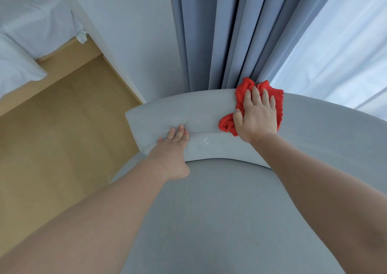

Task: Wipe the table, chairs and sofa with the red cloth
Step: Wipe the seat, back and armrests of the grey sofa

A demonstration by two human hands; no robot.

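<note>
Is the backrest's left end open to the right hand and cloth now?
Probably not fully: the left hand rests on that end of the backrest, in the path of the right hand and red cloth.

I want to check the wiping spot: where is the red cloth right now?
In the head view, right of centre, the red cloth lies on top of the grey backrest under the flat right hand, right by the blue curtain.

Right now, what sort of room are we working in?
Likely a bedroom, perhaps a hotel room: a bed with white linen at upper left, full-length blue-grey curtains, and the grey upholstered seat under the red cloth.
</note>
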